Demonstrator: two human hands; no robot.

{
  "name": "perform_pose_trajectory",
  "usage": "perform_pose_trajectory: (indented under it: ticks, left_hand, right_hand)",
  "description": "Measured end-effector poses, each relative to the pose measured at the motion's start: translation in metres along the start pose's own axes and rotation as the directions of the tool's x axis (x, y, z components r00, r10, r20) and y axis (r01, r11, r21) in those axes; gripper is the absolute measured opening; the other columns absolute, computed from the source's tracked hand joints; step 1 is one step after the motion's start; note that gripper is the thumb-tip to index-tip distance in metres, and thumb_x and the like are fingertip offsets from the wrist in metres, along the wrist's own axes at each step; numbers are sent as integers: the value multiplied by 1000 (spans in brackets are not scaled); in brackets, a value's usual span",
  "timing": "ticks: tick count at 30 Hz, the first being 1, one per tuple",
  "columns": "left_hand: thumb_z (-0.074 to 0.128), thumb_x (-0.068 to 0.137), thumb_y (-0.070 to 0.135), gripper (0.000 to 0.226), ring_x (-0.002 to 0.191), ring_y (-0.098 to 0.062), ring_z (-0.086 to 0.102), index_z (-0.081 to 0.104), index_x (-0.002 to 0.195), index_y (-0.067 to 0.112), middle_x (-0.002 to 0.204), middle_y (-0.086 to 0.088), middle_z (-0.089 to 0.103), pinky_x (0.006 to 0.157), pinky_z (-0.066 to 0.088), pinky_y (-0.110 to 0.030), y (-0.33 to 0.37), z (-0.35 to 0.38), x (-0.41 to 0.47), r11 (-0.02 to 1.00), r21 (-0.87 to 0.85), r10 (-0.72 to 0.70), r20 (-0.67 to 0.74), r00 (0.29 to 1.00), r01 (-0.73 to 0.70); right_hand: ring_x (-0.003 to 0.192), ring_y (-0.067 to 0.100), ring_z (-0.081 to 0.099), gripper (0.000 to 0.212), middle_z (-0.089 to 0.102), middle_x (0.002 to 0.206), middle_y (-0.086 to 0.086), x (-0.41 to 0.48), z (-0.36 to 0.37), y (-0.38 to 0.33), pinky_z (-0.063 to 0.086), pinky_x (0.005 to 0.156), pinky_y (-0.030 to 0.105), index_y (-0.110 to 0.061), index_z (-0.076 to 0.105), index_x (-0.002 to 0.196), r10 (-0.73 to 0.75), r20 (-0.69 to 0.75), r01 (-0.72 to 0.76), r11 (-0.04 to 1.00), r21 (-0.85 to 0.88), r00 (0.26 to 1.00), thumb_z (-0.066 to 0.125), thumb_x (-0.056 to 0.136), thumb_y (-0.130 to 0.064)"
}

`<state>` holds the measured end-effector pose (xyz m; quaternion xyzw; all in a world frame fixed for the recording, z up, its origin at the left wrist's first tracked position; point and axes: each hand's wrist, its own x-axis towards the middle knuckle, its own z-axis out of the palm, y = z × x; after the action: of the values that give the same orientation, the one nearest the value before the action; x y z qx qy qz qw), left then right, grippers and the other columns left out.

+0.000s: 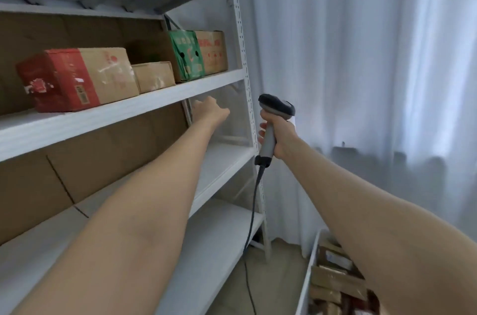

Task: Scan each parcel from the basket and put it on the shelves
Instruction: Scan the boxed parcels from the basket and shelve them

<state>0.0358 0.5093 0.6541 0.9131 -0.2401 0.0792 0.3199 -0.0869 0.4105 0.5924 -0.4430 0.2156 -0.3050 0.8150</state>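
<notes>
While neither hand carries a parcel, the count stands partway.

Nearest, low on the floor to the right of the shelves point(129, 108): the basket point(308, 276), holding several brown parcels point(335, 281). They are packed close and cut by the frame edge, so the number is unclear. Those are what is left, by my judgement.

Just off the shelves' right front post: right hand point(281, 139), fingers wrapped tight round the grip of the scanner point(276, 111), its head aimed left toward the shelves. Its cable point(254, 198) hangs to the floor near the post's foot.

Left hand point(210, 109) reaches in under the board of the loaded level, at its right end. The back of the hand faces me and hides the fingers, so I cannot tell whether they are spread or curled. Nothing seen in it.

Further in, on that loaded level, four boxes in a row: red-and-brown box point(77, 80) at the left, small brown box point(154, 76) just beside it, then green box point(187, 56) and tan box point(213, 53) side by side at the right end. Likely scanned and placed. Next, I judge, comes another parcel from the basket.

Beyond the shelves, to their right: a pale curtain point(361, 56).
</notes>
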Motion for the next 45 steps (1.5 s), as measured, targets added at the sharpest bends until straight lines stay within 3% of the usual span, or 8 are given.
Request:
perform_pose_trajectory:
  ticks: [9, 14, 17, 22, 24, 30, 37, 45]
  left_hand:
    - [61, 85, 24, 48, 126, -31, 45, 51, 130, 12, 144, -17, 36, 101, 39, -30, 73, 169, -76, 998, -5, 54, 327, 943, -55]
    - [62, 86, 25, 50, 124, -34, 46, 51, 132, 14, 143, -18, 33, 106, 38, -32, 89, 252, -125, 996, 1, 79, 477, 875, -90]
    - [61, 87, 24, 50, 122, -34, 47, 49, 134, 13, 144, -16, 31, 107, 39, -39, 93, 296, -149, 995, -14, 91, 577, 811, -101]
    - [59, 90, 22, 48, 121, -31, 47, 47, 136, 13, 143, -14, 33, 106, 40, -39, 96, 370, -173, 992, -24, 106, 698, 709, -125]
    - [58, 91, 20, 47, 122, -30, 47, 46, 136, 14, 142, -14, 35, 105, 41, -38, 94, 402, -178, 991, -7, 94, 735, 671, -131]
    - [57, 91, 19, 49, 118, -27, 51, 44, 138, 14, 142, -13, 37, 95, 44, -33, 86, 509, -183, 988, 3, 79, 844, 531, -153]
    - [58, 91, 20, 55, 123, -28, 50, 39, 142, 12, 144, -13, 40, 95, 44, -33, 60, 630, -191, 990, 60, -11, 934, 356, -127]
    - [66, 87, 22, 66, 126, -27, 47, 34, 144, 11, 143, -11, 44, 99, 46, -37, 14, 756, -231, 976, 163, -196, 948, 250, 145]
  right_hand:
    - [63, 16, 53, 13, 60, 75, 6, -19, -194, 24, 47, 66, 29, -10, 59, 87, 87, -298, -62, 994, 92, 951, 70, 87, -16]
    - [88, 20, 60, 31, 65, 90, 6, -26, -287, 49, 50, 95, 37, -11, 63, 113, 163, -413, -94, 979, 183, 896, 72, 86, -25]
    - [93, 21, 61, 32, 66, 93, 5, -27, -331, 63, 49, 100, 41, -15, 62, 111, 192, -469, -88, 968, 234, 862, 74, 84, -30]
    - [80, 17, 62, 36, 67, 88, 3, -18, -389, 93, 54, 82, 34, -17, 62, 110, 219, -567, -66, 959, 277, 794, 75, 83, -35]
    - [81, 18, 63, 35, 68, 86, 3, -13, -412, 109, 55, 82, 35, -16, 63, 108, 258, -604, -104, 955, 278, 754, 75, 82, -37]
    - [81, 20, 65, 30, 66, 83, 5, 12, -487, 154, 56, 82, 37, -13, 63, 96, 386, -704, -182, 919, 349, 596, 74, 83, -37]
    - [68, 17, 61, 27, 62, 72, 3, 48, -563, 215, 54, 64, 31, -10, 62, 88, 522, -737, -314, 851, 421, 429, 75, 84, -33]
    - [72, 18, 62, 21, 63, 76, 3, 74, -650, 306, 53, 67, 35, -9, 63, 94, 587, -736, -387, 799, 460, 336, 74, 84, -23]
